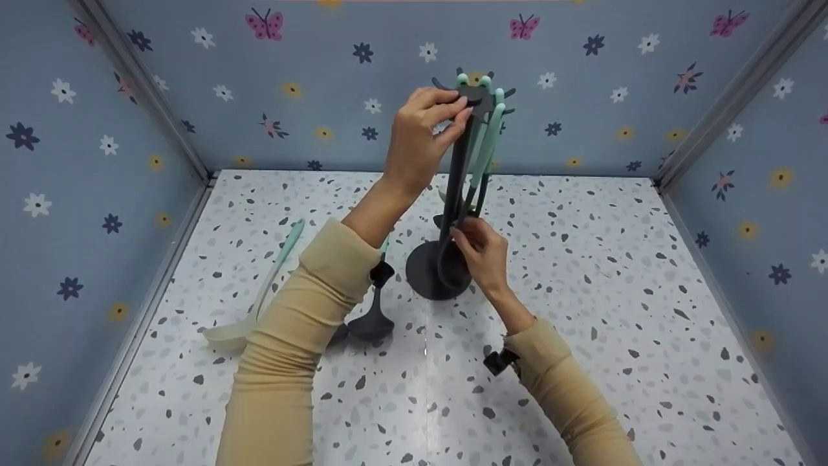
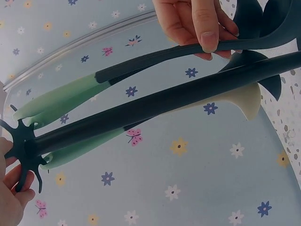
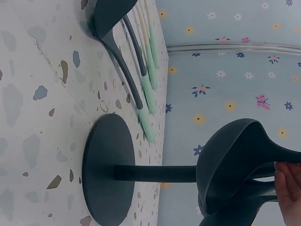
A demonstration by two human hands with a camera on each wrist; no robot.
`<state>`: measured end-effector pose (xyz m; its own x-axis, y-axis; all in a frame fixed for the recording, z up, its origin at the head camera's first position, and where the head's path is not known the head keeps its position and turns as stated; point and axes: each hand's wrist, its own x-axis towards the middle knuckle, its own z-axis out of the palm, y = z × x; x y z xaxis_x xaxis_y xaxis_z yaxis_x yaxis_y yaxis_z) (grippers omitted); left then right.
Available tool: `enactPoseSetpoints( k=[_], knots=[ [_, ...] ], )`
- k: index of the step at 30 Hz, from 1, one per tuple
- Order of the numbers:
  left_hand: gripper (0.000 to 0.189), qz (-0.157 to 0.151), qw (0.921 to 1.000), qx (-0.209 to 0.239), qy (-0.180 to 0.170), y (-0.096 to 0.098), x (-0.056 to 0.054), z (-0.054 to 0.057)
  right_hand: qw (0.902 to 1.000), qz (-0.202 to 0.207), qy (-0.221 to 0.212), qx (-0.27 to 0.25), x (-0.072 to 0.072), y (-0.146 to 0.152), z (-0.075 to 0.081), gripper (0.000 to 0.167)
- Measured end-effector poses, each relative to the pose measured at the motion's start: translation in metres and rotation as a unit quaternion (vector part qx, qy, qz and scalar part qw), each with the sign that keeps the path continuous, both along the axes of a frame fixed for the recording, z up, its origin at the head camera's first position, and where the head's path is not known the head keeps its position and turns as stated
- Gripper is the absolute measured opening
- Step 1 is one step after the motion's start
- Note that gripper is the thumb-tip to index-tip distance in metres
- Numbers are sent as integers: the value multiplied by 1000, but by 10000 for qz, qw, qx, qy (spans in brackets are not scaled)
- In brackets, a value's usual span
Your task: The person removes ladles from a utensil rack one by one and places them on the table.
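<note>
A dark utensil stand (image 1: 457, 171) rises from a round base (image 3: 108, 188) to a ring of hooks at its top. My left hand (image 1: 420, 133) pinches a hook of that ring; in the left wrist view the left fingers (image 2: 26, 181) show at its edge. My right hand (image 1: 485, 252) holds the dark shaft of a ladle (image 3: 233, 165), thumb along it. The ladle's mint handle (image 2: 61, 96) reaches up to the hooks, and its bowl hangs over the base. Other mint-handled utensils hang around the post, one with a cream head (image 2: 247, 101).
Left of the stand, a cream ladle (image 1: 229, 333) with a mint handle lies on the speckled tabletop (image 1: 582, 310). A dark ladle (image 1: 372, 322) lies nearer the stand, among several utensils partly hidden by the left sleeve. Flowered blue walls (image 1: 414, 136) enclose the table's back and sides.
</note>
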<state>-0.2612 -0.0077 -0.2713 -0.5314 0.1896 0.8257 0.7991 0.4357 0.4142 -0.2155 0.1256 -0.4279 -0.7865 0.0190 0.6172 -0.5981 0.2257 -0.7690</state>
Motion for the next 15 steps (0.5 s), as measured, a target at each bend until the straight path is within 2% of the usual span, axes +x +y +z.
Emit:
enactPoseSetpoints(
  k=[15],
  knots=[
    [23, -41, 9998, 122, -165, -1, -1, 1, 9990, -216, 277, 290, 5, 2, 1, 7]
  ],
)
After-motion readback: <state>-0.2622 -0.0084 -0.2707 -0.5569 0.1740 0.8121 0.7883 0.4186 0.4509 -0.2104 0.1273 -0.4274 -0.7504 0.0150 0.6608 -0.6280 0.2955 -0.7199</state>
